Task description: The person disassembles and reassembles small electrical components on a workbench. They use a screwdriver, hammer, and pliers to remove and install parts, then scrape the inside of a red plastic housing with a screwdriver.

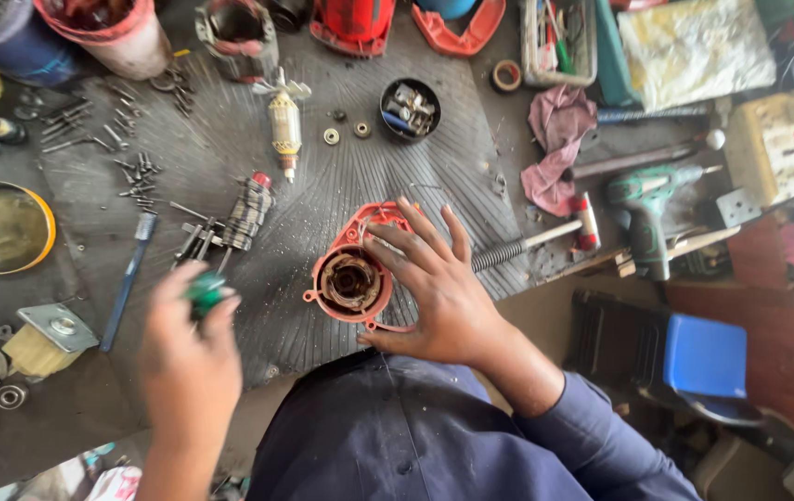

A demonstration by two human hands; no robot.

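The red motor housing (357,275) lies on the ribbed dark mat (415,176) just in front of the person, its round open end turned up and slightly left so the metal core inside shows. Its long axis runs from that opening back toward the upper right, under the right hand (434,288). That hand rests on the housing's right side, fingers spread apart over the rim and body, steadying rather than clamping it. The left hand (188,357) is off to the left and apart from the housing, fingers closed around a green-handled tool (205,292), blurred; its tip cannot be made out. So the housing lies to the right of the left hand, with the opening facing roughly that way, and the right hand is the nearer of the 2.

Farther out on the mat lie an armature (285,125), a blue-handled tool (129,278), loose screws (137,176) and a black cup of small parts (410,109). A green drill (645,209) sits at the right.
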